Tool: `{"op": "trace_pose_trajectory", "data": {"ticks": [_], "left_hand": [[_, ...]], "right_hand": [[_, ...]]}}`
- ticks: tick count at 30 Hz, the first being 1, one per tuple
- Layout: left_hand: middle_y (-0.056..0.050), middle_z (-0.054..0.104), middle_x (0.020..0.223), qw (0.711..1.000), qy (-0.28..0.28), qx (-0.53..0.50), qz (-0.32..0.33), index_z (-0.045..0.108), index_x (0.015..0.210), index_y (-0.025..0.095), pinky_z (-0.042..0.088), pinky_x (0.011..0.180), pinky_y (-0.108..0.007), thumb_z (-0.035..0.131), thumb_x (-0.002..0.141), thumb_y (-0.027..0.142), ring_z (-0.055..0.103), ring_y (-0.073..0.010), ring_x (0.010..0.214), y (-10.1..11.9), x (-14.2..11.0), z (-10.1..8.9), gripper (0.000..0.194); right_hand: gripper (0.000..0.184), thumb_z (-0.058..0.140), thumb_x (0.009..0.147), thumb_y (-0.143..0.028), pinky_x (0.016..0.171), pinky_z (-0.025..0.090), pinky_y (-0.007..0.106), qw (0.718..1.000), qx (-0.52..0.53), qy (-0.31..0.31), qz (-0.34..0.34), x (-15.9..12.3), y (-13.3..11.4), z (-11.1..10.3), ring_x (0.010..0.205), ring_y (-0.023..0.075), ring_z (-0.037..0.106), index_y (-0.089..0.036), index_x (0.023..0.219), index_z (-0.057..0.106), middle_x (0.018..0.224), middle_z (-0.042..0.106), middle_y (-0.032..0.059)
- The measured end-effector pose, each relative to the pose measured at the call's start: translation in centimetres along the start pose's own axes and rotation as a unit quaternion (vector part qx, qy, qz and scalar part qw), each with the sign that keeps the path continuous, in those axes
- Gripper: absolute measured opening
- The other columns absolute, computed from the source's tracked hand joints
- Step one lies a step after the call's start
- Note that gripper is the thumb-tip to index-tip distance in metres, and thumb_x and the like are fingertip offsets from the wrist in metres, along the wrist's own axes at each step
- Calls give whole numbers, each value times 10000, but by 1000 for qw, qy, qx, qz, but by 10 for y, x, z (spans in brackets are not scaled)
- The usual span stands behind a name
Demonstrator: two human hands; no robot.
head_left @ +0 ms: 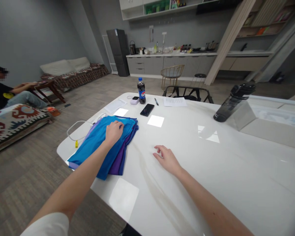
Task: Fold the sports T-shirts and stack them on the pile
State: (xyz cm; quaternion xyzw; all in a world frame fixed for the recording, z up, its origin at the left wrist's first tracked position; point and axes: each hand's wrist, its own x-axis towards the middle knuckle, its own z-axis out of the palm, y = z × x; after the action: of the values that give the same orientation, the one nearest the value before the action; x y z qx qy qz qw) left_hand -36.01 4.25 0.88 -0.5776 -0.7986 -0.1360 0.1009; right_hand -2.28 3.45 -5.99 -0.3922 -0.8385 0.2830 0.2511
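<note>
"Where are the clothes lying?"

"The stack of folded clothes point(95, 139), bright blue over purple and dark blue, is lying on the left part of the white table point(177, 196). Its lower left corner is reaching the near edge."

"And the hands?"

"The left hand point(114, 131) is resting on the blue top layer with bent fingers; I cannot tell whether they are pinching fabric. The right hand point(167, 159) is holding nothing, its fingers loosely curved and parted. Perhaps it is touching the tabletop; the view is not showing this well."

"Where is the room for moving?"

"Bare white surface is extending between the stack and the right hand, and also further right, towards the white box point(267, 127)."

"What is standing in the way?"

"Beyond the stack, the black phone point(147, 110) is lying near the Pepsi bottle point(141, 91). The white cable point(75, 123) is curving beside the stack's left side. The dark tumbler point(229, 105) is leaning near the box."
</note>
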Motion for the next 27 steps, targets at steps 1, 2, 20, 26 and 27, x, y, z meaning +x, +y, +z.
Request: {"op": "trace_pose_trajectory", "data": {"ticks": [1, 2, 20, 26, 27], "left_hand": [[-100, 710, 1128, 1000, 1, -2, 4, 731, 1008, 232, 469, 931, -418, 450, 996, 326, 621, -301, 1110, 3, -1, 1, 297], [-102, 709, 1131, 1000, 2, -9, 8, 725, 1038, 229, 468, 945, -421, 455, 990, 324, 623, -302, 1113, 7, 0, 4, 290], [-281, 538, 1437, 982, -121, -88, -113, 217, 1594, 73, 382, 1094, -483, 637, 833, 550, 475, -409, 1365, 161, 193, 143, 991], [-296, 607, 1330, 989, -70, -84, -100, 313, 1547, 45, 422, 1029, -498, 652, 831, 502, 512, -424, 1296, 164, 204, 155, 914], [-297, 619, 1311, 990, -66, -85, -94, 305, 1553, 50, 415, 1032, -511, 644, 840, 502, 525, -428, 1281, 163, 202, 155, 910]], "right_hand": [[238, 573, 1004, -356, 840, 451, 340, 1000, -23, 2, -5, -2, 1, -3, 935, 196, 666, -226, 1190, 644, 1037, 715, 40], [232, 561, 1013, -356, 858, 438, 352, 999, -53, 5, -9, -4, 4, -8, 968, 205, 666, -224, 1183, 647, 1049, 718, 47], [358, 468, 1041, -539, 815, 355, 379, 959, -258, 93, 66, -11, 106, -74, 890, 240, 630, -218, 945, 594, 913, 696, 44], [357, 476, 1031, -553, 826, 360, 397, 959, -258, 88, 71, -11, 108, -74, 908, 257, 632, -224, 988, 608, 951, 710, 70], [359, 476, 1029, -557, 825, 361, 400, 960, -257, 87, 73, -11, 109, -74, 909, 261, 631, -226, 986, 609, 952, 711, 74]]}}
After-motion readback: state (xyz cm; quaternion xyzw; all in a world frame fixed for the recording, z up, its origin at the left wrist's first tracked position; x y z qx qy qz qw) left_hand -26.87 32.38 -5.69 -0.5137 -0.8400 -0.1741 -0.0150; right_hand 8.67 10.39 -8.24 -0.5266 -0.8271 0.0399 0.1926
